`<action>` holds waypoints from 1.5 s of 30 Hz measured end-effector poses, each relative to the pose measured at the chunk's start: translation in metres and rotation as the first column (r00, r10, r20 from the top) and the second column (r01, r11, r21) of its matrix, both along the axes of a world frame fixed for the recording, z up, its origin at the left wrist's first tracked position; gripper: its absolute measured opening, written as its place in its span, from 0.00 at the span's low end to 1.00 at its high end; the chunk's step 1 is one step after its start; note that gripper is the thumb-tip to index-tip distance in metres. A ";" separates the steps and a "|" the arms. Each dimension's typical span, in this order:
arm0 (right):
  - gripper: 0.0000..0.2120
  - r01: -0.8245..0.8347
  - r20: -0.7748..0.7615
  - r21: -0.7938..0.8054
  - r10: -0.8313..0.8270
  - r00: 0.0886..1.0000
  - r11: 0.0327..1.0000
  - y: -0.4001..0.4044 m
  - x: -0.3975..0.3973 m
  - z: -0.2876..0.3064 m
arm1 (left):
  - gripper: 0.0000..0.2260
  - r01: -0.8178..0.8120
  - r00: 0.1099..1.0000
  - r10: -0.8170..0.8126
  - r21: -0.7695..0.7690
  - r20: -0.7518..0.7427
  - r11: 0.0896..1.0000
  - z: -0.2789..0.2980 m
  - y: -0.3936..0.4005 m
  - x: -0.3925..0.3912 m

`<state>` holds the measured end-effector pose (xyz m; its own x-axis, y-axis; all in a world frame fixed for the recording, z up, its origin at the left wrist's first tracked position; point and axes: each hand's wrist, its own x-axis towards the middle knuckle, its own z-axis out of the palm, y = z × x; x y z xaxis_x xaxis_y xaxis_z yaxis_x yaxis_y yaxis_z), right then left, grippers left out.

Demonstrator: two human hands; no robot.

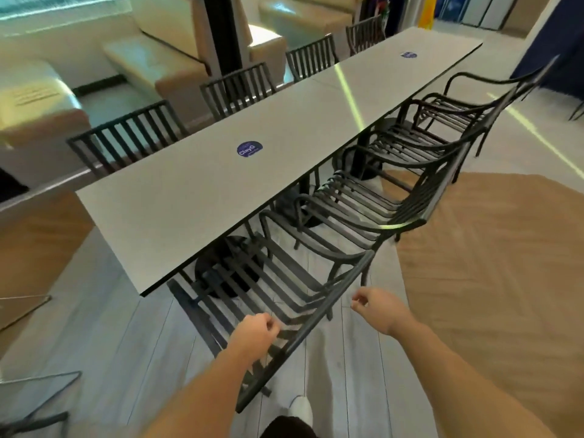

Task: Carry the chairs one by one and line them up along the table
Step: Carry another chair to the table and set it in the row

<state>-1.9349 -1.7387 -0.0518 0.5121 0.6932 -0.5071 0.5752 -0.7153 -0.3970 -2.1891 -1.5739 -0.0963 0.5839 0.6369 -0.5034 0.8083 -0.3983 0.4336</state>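
A long white table (196,184) runs away from me to the upper right. Several dark slatted metal chairs line its right side. The nearest chair (252,279) stands right in front of me, its seat partly under the table edge and its backrest toward me. My left hand (256,330) hovers over the backrest slats, fingers curled in a loose fist. I see nothing gripped in it. My right hand (376,306) is just right of the backrest's top rail, apart from it, fingers loosely parted. The second chair (354,197) stands close beside the nearest one.
More dark chairs (126,134) line the table's far side. Cream sofas (151,55) stand beyond them. To the right lies brown flooring (489,248). Thin metal frames (38,390) stand at the lower left. My white shoe (300,406) is on the grey floor below the chair.
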 end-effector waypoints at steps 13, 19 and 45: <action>0.16 -0.374 0.013 -0.042 0.375 0.927 0.927 0.074 0.053 -0.018 | 0.10 -0.229 0.973 0.230 -0.042 0.015 0.972 -0.002 0.000 0.016; 0.28 -0.716 0.071 -0.201 0.739 0.670 0.669 0.080 0.086 -0.044 | 0.14 -0.384 0.923 0.380 -0.138 -0.059 0.913 -0.021 -0.051 0.028; 0.20 -0.888 0.089 -0.156 0.902 0.423 0.432 0.107 0.157 -0.102 | 0.28 -0.370 0.807 0.441 0.245 -0.393 0.896 -0.073 -0.065 0.085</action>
<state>-1.7780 -1.6317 -0.1534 -0.3086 0.7675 -0.5618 0.9496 0.2151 -0.2279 -2.1040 -1.6394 -0.1689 0.0038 0.8542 -0.5200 0.9993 -0.0232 -0.0308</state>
